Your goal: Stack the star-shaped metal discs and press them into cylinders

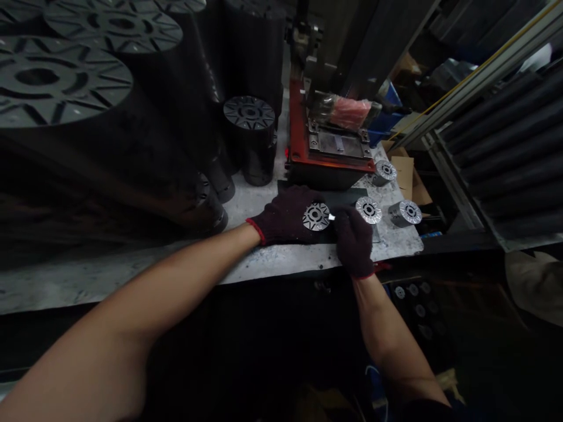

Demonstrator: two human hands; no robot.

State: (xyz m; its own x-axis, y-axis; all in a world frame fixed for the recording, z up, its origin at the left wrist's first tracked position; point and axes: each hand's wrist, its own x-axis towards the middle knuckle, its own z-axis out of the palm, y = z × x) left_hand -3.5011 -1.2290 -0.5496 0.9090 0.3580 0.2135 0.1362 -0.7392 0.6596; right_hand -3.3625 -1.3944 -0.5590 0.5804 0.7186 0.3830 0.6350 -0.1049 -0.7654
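— Bare forearms (167, 281) fill the foreground, reaching out over something. What's the scene?

— A worker at a scuffed grey desk (101, 287). Tall stacks of dark, star-patterned cores (65, 79) crowd the left side, and ribbed black stacks (497, 129) rise on the right.

— And that red machine?

— A small press with a red base (297, 140) stands at the back of the desk, a pink wrapped bundle (349, 111) lying on its upper part. A short dark stack (249, 140) stands to its left.

— What about the hands?

— Both wear dark knit gloves with red cuffs. The left hand (284, 215) has its fingers (299, 202) curled over the left rim of a slotted steel disc (315, 215), gripping it. The right hand (355, 243) has its fingers (347, 225) bunched tight at the right rim, beside a small white sliver (331, 217). Whether they have hold of the sliver or the disc, I can't tell.

— Where's the disc?

— Between the hands, over a flat black sheet (338, 199) near the desk's front edge.

— Anything close by?

— A matching disc (368, 210) lies just past the right hand, with two short silver-topped stacks (404, 213) (384, 173) beyond it.
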